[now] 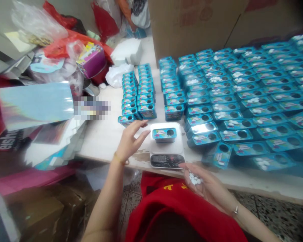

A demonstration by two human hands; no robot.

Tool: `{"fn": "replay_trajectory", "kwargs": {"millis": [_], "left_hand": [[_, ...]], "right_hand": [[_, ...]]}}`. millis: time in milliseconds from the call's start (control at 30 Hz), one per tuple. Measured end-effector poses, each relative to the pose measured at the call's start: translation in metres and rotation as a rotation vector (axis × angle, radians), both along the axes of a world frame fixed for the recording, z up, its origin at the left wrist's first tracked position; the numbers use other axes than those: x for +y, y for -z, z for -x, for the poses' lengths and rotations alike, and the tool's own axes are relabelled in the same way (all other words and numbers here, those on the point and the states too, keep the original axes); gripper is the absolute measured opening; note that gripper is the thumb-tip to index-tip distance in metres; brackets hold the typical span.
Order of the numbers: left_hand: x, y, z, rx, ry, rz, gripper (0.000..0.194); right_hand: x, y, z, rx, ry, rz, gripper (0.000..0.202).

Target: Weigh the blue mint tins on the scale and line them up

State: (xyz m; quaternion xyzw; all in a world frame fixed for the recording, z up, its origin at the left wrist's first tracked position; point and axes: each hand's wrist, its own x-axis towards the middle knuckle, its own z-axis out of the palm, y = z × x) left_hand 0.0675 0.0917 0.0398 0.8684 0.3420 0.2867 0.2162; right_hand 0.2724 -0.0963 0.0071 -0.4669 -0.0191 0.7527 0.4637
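Observation:
A blue tin (163,134) with a round hole at one end of its top sits on the white plate of a small digital scale (179,145). Beside it on the left is my left hand (130,140), thumb and fingers apart, holding nothing. Its fingertips stop just short of the tin, close to the nearest of the lined-up tins. My right hand (209,184) is cupped below the scale's black display panel (168,160). Several small white tablets (195,178) lie in that palm.
Two rows of blue tins (146,109) stand behind the scale. More tins (238,134) fill the table's right side, many with white tablets on top. A large cardboard box (199,27) is behind them. Bags, sheets and a purple box (92,60) crowd the left. Another person's hand (133,27) shows at the back.

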Motion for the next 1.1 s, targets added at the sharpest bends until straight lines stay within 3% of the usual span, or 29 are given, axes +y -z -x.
{"fn": "replay_trajectory", "kwargs": {"millis": [67,200,300,467,533,667,767,900,1100], "left_hand": [[-0.003,0.004,-0.008,0.004,0.043,0.016,0.031],[-0.009,0.011,-0.03,0.187,0.173,0.01,0.06],[-0.005,0.008,-0.036,0.353,0.221,-0.049,0.046],[0.032,-0.007,-0.008,0.332,-0.016,-0.163,0.038],[0.051,-0.006,0.003,0.378,-0.056,-0.197,0.037],[0.079,0.011,0.008,0.498,-0.013,-0.231,0.036],[0.083,0.026,0.002,0.558,-0.043,-0.283,0.038],[0.072,0.03,-0.027,0.451,-0.089,-0.34,0.045],[0.063,0.031,-0.104,0.434,0.097,-0.411,0.027]], "right_hand": [[0.0,0.001,0.001,-0.012,-0.011,0.004,0.032],[0.001,0.005,0.005,-0.013,-0.017,-0.005,0.031],[0.002,0.005,0.007,-0.007,0.013,0.018,0.03],[0.003,0.004,0.007,0.015,0.048,0.026,0.029],[0.004,0.004,0.008,0.025,0.051,0.026,0.029],[0.007,0.008,0.011,0.023,0.042,0.01,0.03],[0.009,0.011,0.012,0.013,0.035,-0.019,0.03],[0.013,0.012,0.013,0.008,0.029,-0.053,0.034],[0.017,0.007,0.013,0.0,0.033,-0.08,0.038]]}}
